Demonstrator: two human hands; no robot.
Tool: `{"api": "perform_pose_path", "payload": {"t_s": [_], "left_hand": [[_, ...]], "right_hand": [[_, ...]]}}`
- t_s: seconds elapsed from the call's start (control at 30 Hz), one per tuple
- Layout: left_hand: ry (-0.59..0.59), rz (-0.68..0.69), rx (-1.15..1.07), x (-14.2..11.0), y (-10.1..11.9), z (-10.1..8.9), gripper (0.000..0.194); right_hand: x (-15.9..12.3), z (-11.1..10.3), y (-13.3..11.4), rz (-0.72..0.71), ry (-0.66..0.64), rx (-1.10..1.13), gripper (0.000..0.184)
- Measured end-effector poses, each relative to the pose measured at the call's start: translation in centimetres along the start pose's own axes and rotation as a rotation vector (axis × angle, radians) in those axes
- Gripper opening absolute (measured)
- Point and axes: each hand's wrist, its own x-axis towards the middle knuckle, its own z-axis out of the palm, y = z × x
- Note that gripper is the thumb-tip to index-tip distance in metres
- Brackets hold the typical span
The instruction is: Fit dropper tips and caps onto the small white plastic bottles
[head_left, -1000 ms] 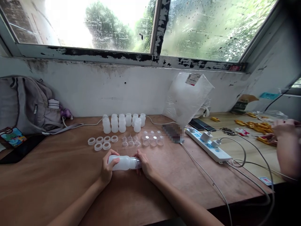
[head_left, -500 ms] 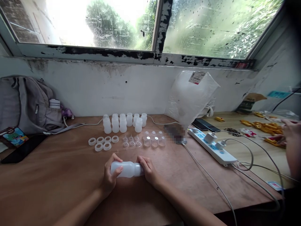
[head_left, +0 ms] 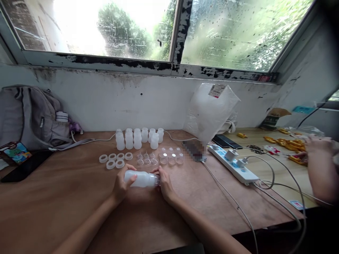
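I see the frosted-white cylindrical plastic bottle (head_left: 140, 179) sideways, left of the long white plastic power strip (head_left: 249, 175); left hand (head_left: 121, 185) wraps its base, right hand (head_left: 165, 184) grips its clear plastic top (head_left: 156, 180). Probably light, smooth, slightly squeezable: I'd hold the body gently.

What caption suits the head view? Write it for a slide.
Left hand grips a frosted baby bottle; right hand holds its clear cap.

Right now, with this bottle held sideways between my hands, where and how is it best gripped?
I'd take the bottle by its wide body, from the left, as your left hand does: it lies sideways, narrowing toward the clear top, which likely suits your right hand.
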Motion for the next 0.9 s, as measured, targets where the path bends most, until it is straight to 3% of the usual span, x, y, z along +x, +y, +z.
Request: {"api": "perform_pose_path", "payload": {"t_s": [0.07, 0.17, 0.5, 0.67, 0.8, 0.9], "left_hand": [[0.074, -0.057, 0.017, 0.6, -0.1, -0.4, 0.019], [0.143, -0.090, 0.013, 1.0, -0.5, -0.7, 0.022], [0.050, 0.008, 0.151, 1.2, -1.2, -0.7, 0.031], [0.040, 0.113, 0.283, 1.6, -3.1, -0.8, 0.048], [0.004, 0.217, 0.628, 2.2, -4.5, -2.0, 0.036], [0.015, 0.206, 0.804, 2.5, -5.1, -2.7, 0.031]], "right_hand": [[0.2, 0.2, -0.5, 0.005, -0.018, 0.071, 0.042], [0.5, 0.4, -1.4, -0.109, -0.024, 0.100, 0.035], [3.6, 0.0, -4.5, -0.105, -0.069, 0.155, 0.032], [7.1, 0.1, -8.0, -0.312, 0.000, -0.091, 0.035], [11.6, 0.2, -10.6, -0.484, 0.099, -0.439, 0.036], [14.6, 0.7, -10.9, -0.476, 0.083, -0.734, 0.028]]}}
